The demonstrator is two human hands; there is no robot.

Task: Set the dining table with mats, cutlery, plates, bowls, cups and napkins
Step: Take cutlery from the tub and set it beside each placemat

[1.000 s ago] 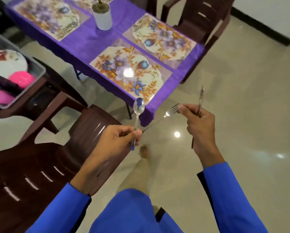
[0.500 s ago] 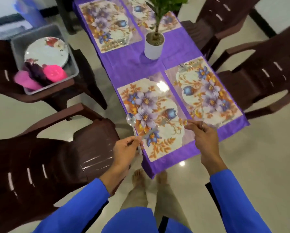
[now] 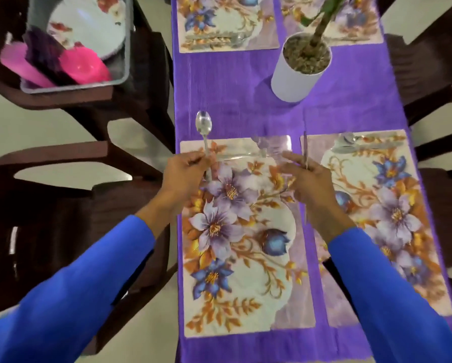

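Left hand (image 3: 185, 169) pinching a spoon (image 3: 204, 127) upright, bowl beyond the near floral mat's (image 3: 245, 271) far edge, right hand (image 3: 308, 179) grasping a knife (image 3: 305, 150) between two mats, blurred fork (image 3: 245, 155) across the mat, purple-clothed desk (image 3: 232, 95).

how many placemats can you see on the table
4. Near left mat under the hands, near right mat, far left mat, far right mat partly behind the plant pot. More may lie beyond the frame.
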